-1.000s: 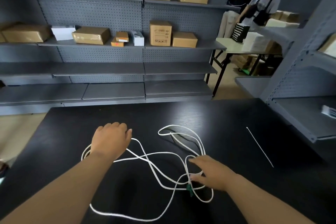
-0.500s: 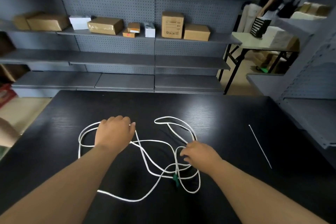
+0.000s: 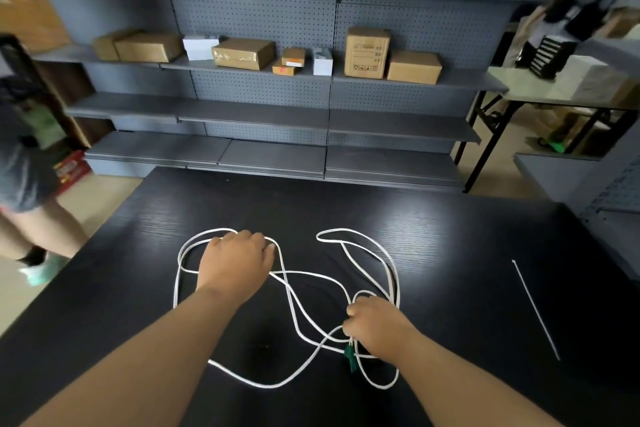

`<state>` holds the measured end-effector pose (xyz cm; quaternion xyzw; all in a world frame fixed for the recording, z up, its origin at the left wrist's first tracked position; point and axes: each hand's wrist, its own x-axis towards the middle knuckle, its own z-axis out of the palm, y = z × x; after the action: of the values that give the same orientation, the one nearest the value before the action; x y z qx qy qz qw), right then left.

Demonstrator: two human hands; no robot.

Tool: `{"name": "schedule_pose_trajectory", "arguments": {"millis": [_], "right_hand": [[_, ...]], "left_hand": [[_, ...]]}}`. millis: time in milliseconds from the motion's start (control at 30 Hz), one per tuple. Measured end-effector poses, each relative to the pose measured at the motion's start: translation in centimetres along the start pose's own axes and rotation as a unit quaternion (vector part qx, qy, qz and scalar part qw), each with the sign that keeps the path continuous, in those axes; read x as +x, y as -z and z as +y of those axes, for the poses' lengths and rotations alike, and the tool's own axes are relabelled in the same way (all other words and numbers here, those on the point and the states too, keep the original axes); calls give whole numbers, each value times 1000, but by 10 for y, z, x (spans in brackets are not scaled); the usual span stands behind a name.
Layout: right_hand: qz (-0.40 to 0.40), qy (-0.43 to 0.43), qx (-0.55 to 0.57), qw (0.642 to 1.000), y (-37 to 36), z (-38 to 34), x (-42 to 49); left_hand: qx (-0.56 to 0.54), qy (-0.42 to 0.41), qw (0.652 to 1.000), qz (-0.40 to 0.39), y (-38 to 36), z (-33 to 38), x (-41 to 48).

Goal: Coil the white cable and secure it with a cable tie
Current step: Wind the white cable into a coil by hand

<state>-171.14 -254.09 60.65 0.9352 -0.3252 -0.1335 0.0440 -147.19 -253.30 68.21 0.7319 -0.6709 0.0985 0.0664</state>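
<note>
white cable [image 3: 266, 385] tangled mid-frame on black table [image 3: 450, 236] | left hand [image 3: 235, 265] palm-down over left loops, grip hidden, cannot tell | right hand [image 3: 375, 326] pinches strands beside green plug [image 3: 350, 355] | cable tie [image 3: 535, 309] straight, right | shelf box [image 3: 367, 52] print unreadable

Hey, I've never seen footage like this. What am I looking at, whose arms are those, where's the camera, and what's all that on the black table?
There is no machine here. The two arms belong to a person, and the single picture comes from a wide-angle camera worn on their head, looking forward and down. On the black table lies a loose, tangled white cable with a small green piece on it, probably a plug. Off to the right, apart from the cable, lies a thin white cable tie. The left hand rests on a loop of the cable; whether it grips it is hidden. The right hand pinches strands just above the green piece. Behind the table stand grey shelves with cardboard boxes.
</note>
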Motion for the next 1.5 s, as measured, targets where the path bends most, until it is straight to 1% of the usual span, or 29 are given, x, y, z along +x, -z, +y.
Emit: {"name": "schedule_pose_trajectory", "arguments": {"millis": [67,100,133,200,267,333,433,533,600,667,700,733,767,800,833,867,900,933,1000,1033,1100,1133,1167,1267,1300,1333,1400,1467,1500], "right_hand": [[-17,14,71,997,9,6,1],[-1,-9,110,994,10,12,3],[32,-36,159,986,17,18,5],[89,-93,256,958,37,30,10],[136,-136,324,926,67,43,14],[181,-145,386,893,99,53,16],[247,-124,455,847,150,60,15],[327,-95,482,807,198,59,13],[366,-71,503,780,229,56,10],[388,-51,520,759,255,51,9],[395,-41,529,750,266,48,9],[403,-32,535,742,275,45,9],[413,-26,536,736,283,42,9],[424,-22,533,731,289,40,9],[434,-20,531,727,294,38,10],[443,-19,530,722,298,37,10],[452,-17,530,717,303,35,11],[460,-16,531,712,306,34,12],[470,-11,538,700,312,31,14],[472,-8,537,699,315,31,15],[455,-3,532,714,316,32,16],[436,-2,537,722,316,34,16],[411,-7,539,735,315,37,17],[341,-45,505,792,311,44,22],[321,-55,498,803,310,46,24],[304,-59,505,806,309,46,26],[288,-75,543,785,310,43,31],[303,-102,570,757,311,39,37],[319,-122,564,752,312,37,40]], "left_hand": [[1,2,1000,1,3,0,2],[-6,3,1000,-1,5,-1,3],[-20,5,1000,-4,6,-1,6],[-63,8,998,-10,10,1,12],[-129,3,992,-8,16,3,20],[-203,-9,979,-4,28,7,28],[-308,-34,951,-15,50,17,40],[-398,-57,913,-71,67,27,52],[-461,-64,878,-115,77,33,58],[-509,-68,849,-126,89,36,64],[-514,-69,848,-109,95,37,67],[-518,-58,851,-71,99,37,70],[-528,-35,848,-12,105,37,74],[-545,2,837,46,110,34,79],[-569,38,816,91,116,31,83],[-594,64,793,117,120,28,88],[-608,78,779,128,123,24,93],[-603,84,784,125,126,19,99],[-574,78,811,84,135,10,105],[-590,66,803,56,140,5,107],[-677,50,734,6,152,-4,110],[-699,50,714,-3,158,-11,111],[-693,55,719,4,164,-17,115],[-594,60,801,48,181,-38,128],[-571,51,817,57,188,-42,130],[-555,37,829,58,195,-45,132],[-538,13,841,46,205,-49,136],[-513,-2,857,40,214,-50,138],[-488,-21,872,42,217,-50,139]]}}
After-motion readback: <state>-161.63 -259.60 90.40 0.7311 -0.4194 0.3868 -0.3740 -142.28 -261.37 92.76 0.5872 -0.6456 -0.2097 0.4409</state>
